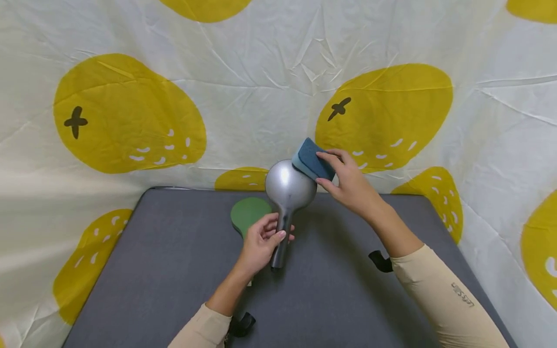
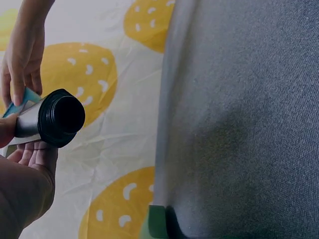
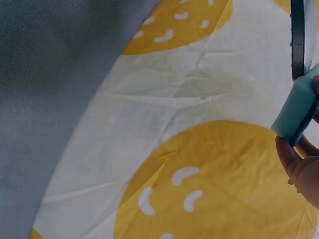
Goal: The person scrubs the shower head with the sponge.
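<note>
My left hand (image 1: 263,241) grips the handle of a silver handheld shower head (image 1: 290,186), held tilted above the table with its rounded back toward the head camera. The black threaded end (image 2: 65,118) of the handle faces the left wrist camera. A two-tone blue sponge (image 1: 319,162) is pinched between the thumb and fingers of my right hand (image 1: 350,181), its lighter side at the upper right of the shower head. In the right wrist view, the sponge (image 3: 295,110) meets the edge of the shower head (image 3: 298,42). The shower head's spray face is mostly hidden.
A green round-headed object (image 1: 250,212) lies on the grey table (image 1: 174,261), partly behind my left hand. White cloth (image 1: 261,111) with yellow lemon-like prints hangs behind the table and at its sides. Black curved pieces (image 1: 380,261) stick out by both wrists.
</note>
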Motion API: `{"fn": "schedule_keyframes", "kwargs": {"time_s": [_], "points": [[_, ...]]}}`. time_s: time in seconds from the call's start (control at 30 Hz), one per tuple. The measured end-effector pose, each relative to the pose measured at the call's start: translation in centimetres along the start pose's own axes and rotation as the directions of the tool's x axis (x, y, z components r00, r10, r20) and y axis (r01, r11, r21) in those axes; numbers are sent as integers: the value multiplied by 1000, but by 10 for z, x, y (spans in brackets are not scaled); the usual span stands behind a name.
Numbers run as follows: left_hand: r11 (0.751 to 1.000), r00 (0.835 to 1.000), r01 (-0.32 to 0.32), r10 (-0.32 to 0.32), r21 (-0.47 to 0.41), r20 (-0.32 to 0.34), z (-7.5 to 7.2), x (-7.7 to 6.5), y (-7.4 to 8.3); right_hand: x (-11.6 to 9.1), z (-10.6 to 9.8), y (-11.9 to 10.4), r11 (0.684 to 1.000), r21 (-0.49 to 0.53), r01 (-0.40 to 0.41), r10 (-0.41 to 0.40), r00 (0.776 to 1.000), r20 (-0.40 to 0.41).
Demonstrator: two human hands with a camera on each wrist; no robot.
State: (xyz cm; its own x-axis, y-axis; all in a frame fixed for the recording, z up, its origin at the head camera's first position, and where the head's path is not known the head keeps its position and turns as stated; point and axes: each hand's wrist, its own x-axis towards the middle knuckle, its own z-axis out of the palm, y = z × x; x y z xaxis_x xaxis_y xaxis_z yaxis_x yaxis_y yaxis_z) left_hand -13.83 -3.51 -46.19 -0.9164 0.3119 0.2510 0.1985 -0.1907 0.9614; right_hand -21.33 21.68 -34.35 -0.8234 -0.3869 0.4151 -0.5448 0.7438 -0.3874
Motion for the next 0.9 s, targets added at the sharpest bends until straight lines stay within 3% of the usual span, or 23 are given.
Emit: {"fn": "schedule_keyframes", "kwargs": {"time_s": [0.17,0.43,0.7,0.9], "points": [[1000,1000,-2,2,3,26,0,1,2,-11,10,-1,998,-9,60,-60,995,-85],[1000,1000,7,-7,-4,0,-3,3,0,-51,59,-15,979,-67,193,-203,957,-208],[994,997,-7,15,105,-76,0,6,1,-79,87,-27,970,-74,231,-242,939,-242],[996,997,-43,47,74,-53,1,5,1,-82,89,-26,962,-61,267,-274,928,-254]]}}
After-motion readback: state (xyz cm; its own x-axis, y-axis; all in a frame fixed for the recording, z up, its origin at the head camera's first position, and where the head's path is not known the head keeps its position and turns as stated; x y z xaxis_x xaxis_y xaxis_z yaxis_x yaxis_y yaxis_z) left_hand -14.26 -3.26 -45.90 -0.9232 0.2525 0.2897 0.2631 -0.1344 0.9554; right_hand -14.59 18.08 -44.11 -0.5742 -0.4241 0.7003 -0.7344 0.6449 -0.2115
